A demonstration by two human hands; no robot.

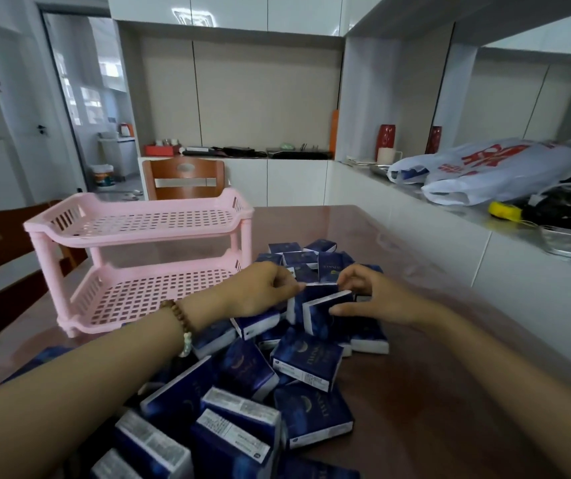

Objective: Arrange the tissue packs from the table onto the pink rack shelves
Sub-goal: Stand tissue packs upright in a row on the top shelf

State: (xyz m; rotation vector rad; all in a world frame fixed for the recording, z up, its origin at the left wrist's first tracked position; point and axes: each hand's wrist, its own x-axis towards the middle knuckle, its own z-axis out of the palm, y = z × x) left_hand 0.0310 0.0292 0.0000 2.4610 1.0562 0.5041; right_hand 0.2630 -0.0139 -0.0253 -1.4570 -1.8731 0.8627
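A two-tier pink rack [139, 233] stands at the left of the brown counter [415, 392], the slotted floors of its upper shelf [159, 219] and lower shelf [159, 292] bare to view. Just to the rack's right, dozens of tissue packs [306, 361] lie in a loose heap that runs down toward the camera. They are dark blue wrappers with a crescent-moon design, white ends and printed labels, some flat and some tilted on edge. At the heap's middle, both hands meet on one upright pack [324, 312]. The left hand [260, 288], with a beaded bracelet [180, 323] at its wrist, has its fingers curled against the pack's upper left corner. The right hand [377, 295] pinches the pack's right end between thumb and fingers. On the white side counter [450, 209] at right lie white plastic bags [505, 174] printed in red, one showing something blue inside.
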